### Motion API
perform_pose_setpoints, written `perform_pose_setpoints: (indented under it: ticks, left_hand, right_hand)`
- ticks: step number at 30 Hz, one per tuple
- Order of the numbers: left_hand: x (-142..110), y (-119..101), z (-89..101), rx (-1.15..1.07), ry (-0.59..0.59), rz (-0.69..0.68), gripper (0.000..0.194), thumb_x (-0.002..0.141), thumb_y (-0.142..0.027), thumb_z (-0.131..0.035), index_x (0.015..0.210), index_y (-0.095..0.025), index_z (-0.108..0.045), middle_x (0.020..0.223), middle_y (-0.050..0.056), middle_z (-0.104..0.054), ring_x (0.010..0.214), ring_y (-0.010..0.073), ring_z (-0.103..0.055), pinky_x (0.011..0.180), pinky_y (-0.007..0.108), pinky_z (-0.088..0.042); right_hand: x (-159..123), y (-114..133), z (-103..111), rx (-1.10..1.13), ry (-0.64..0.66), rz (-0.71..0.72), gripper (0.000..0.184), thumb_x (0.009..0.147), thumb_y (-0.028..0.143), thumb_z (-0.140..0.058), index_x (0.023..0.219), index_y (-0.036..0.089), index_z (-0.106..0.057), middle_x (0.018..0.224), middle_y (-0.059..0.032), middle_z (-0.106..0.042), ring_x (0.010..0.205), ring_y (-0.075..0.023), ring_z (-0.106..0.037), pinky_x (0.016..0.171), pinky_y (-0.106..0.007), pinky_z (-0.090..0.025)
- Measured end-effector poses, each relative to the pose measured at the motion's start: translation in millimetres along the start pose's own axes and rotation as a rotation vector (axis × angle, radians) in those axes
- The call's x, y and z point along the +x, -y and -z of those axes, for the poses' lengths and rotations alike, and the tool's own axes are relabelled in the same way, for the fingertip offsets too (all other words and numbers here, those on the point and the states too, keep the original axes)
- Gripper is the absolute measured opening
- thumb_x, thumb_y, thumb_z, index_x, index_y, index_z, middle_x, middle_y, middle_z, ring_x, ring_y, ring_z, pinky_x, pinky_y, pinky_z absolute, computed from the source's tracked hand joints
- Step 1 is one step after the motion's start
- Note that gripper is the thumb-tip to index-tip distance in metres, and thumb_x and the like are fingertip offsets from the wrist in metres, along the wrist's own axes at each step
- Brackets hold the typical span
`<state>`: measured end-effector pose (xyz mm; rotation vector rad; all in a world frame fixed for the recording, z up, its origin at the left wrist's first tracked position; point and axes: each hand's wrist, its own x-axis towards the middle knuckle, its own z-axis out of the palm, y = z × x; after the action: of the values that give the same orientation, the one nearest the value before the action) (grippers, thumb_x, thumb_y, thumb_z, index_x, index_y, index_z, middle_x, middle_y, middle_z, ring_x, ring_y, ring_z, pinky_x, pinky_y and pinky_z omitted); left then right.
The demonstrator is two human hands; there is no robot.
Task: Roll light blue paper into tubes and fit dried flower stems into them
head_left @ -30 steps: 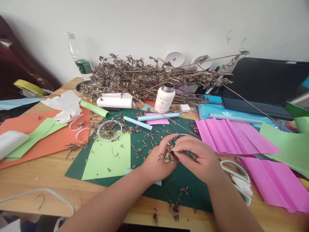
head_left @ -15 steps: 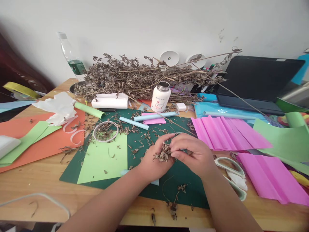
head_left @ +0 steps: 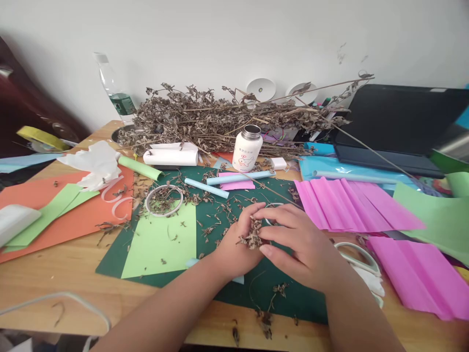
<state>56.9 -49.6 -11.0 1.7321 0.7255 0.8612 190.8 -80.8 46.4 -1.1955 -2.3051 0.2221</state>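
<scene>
My left hand (head_left: 238, 247) is cupped around a clump of dried leaves (head_left: 252, 236), brown and curled. From the right, my right hand (head_left: 298, 239) reaches over it with its fingers apart, the fingertips at the edge of the clump. Whether it grips any single leaf is hidden. Both hands are above a dark green mat (head_left: 227, 217) strewn with leaf crumbs. Behind them stands an uncapped white bottle (head_left: 247, 150) with a red drawing. A large heap of dried stems and leaves (head_left: 205, 115) stretches along the wall.
Left of my hands, a white ring (head_left: 164, 200) rests partly on light green paper (head_left: 159, 244). Pink crepe paper (head_left: 351, 203) and white-handled scissors (head_left: 361, 256) lie at the right. Rolled blue paper (head_left: 207, 187) lies near the bottle. A black tablet (head_left: 406, 127) stands back right.
The fingers of my right hand have spread and drawn slightly away from the clump. My left hand still cups the dried leaves. The whole view has shifted a little.
</scene>
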Motion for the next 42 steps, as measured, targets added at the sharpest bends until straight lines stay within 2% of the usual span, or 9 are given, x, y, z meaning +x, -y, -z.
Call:
perform_pose_setpoints:
  ticks: [3,8,13,17,22,26,34,39,42]
  left_hand:
    - [1,-2,-0.3,-0.022,0.021,-0.031,0.061,0.069,-0.014,-0.051,0.122,-0.018,-0.022,0.097,0.006,-0.057,0.085,0.0157,-0.057,0.078,0.029,-0.044]
    - [2,-5,-0.2,0.062,0.012,0.046,0.056,0.072,-0.015,-0.047,0.123,-0.019,-0.022,0.065,-0.002,-0.054,0.061,0.0127,-0.055,0.062,0.027,-0.046]
    - [0,-3,0.8,0.069,0.004,-0.011,0.059,0.07,-0.016,-0.05,0.122,-0.021,-0.024,0.079,0.001,-0.057,0.079,0.0175,-0.057,0.073,0.03,-0.046]
    - [0,0,0.9,0.081,0.022,-0.045,0.061,0.07,-0.014,-0.05,0.122,-0.021,-0.02,0.09,0.003,-0.058,0.09,0.0195,-0.055,0.077,0.031,-0.045]
    - [1,2,-1.0,-0.003,-0.012,-0.051,0.057,0.07,-0.014,-0.05,0.12,-0.022,-0.024,0.101,0.006,-0.054,0.098,0.0203,-0.051,0.08,0.032,-0.044]
    - [1,2,-2.3,-0.04,-0.008,-0.043,0.057,0.071,-0.013,-0.049,0.121,-0.022,-0.024,0.092,0.003,-0.057,0.089,0.0171,-0.055,0.077,0.03,-0.044]
    - [0,1,-0.6,0.036,-0.015,-0.031,0.059,0.07,-0.015,-0.049,0.122,-0.021,-0.023,0.078,0.0,-0.056,0.064,0.0125,-0.054,0.063,0.027,-0.045]
    - [-1,-1,-0.9,0.047,0.058,-0.053,0.063,0.069,-0.02,-0.051,0.123,-0.022,-0.019,0.109,0.009,-0.051,0.087,0.0194,-0.056,0.074,0.032,-0.045]
    - [-1,-2,-1.1,0.053,0.045,-0.051,0.062,0.069,-0.019,-0.05,0.123,-0.022,-0.02,0.105,0.008,-0.053,0.084,0.0181,-0.057,0.071,0.03,-0.045]
  right_hand:
    - [-3,-1,-2,0.096,-0.14,0.017,0.012,0.075,0.017,-0.045,0.075,0.02,-0.056,0.084,-0.0061,-0.057,0.074,-0.0177,-0.051,0.065,-0.035,-0.043]
    - [-8,-7,-6,0.31,-0.405,-0.016,0.018,0.074,0.015,-0.046,0.089,0.022,-0.048,0.087,-0.0069,-0.054,0.084,-0.0199,-0.052,0.068,-0.035,-0.045]
    - [-2,-1,-12,0.006,-0.266,0.128,0.022,0.068,0.024,-0.058,0.088,0.022,-0.049,0.093,-0.0069,-0.054,0.086,-0.0213,-0.05,0.073,-0.039,-0.042]
    - [1,2,-15,-0.088,-0.303,0.112,0.016,0.068,0.013,-0.057,0.079,0.023,-0.051,0.093,-0.0046,-0.053,0.083,-0.0186,-0.049,0.072,-0.037,-0.042]
    - [-1,-2,-14,-0.049,-0.349,0.051,0.015,0.068,0.008,-0.052,0.073,0.022,-0.05,0.098,-0.0053,-0.05,0.089,-0.0185,-0.048,0.069,-0.035,-0.043]
    - [0,-5,-13,-0.015,-0.339,0.013,0.014,0.068,0.008,-0.05,0.07,0.022,-0.05,0.094,-0.0054,-0.052,0.088,-0.019,-0.049,0.068,-0.035,-0.044]
    - [-3,-7,-5,-0.108,-0.234,0.14,0.015,0.069,0.014,-0.048,0.078,0.022,-0.057,0.105,-0.0054,-0.054,0.088,-0.0221,-0.046,0.077,-0.043,-0.04]
    - [-2,-5,-4,-0.001,-0.12,0.132,0.012,0.071,0.013,-0.046,0.064,0.019,-0.053,0.11,-0.0053,-0.054,0.095,-0.0242,-0.046,0.08,-0.044,-0.039]
    - [-4,-9,-12,0.165,-0.256,0.147,0.013,0.072,0.012,-0.042,0.067,0.019,-0.051,0.105,-0.0071,-0.055,0.087,-0.0216,-0.05,0.075,-0.042,-0.041]
